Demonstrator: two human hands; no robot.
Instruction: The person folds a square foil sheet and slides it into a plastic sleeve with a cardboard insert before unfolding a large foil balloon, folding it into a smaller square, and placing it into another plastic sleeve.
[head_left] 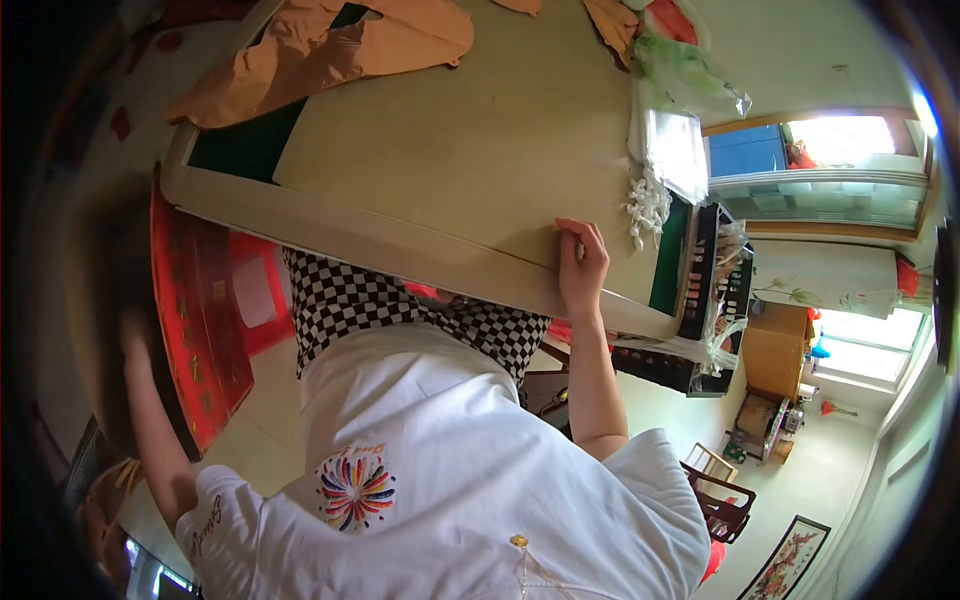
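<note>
In the head view, a seated person is stretching the left arm out to the side, the left hand (135,345) blurring in the shadowed space by a glossy red carton (200,330), which is standing beside the tabletop (450,150) at its left end; whether that grip is apart or clamped on anything, one cannot tell. The right forearm is crossing the table's pale rim, with the right hand (583,255) lying near the edge, its fingers bending together loosely; whether they are pinching something small, one cannot tell. A smooth beige board is covering most of the surface, green cloth (245,145) showing at its corners. Crinkled copper-coloured foil (350,50) is spreading over the far left corner, while knotted white strands (648,210), clear plastic bags (675,155) and a green-tinted bag (690,75) are crowding the right side. Slotted black crates (715,270) are standing against the right edge. Black-and-white checked trousers (350,300) are showing below the rim, near a red plastic stool (262,290), and the carton's upright panel is partly blocking the view around the left hand.
</note>
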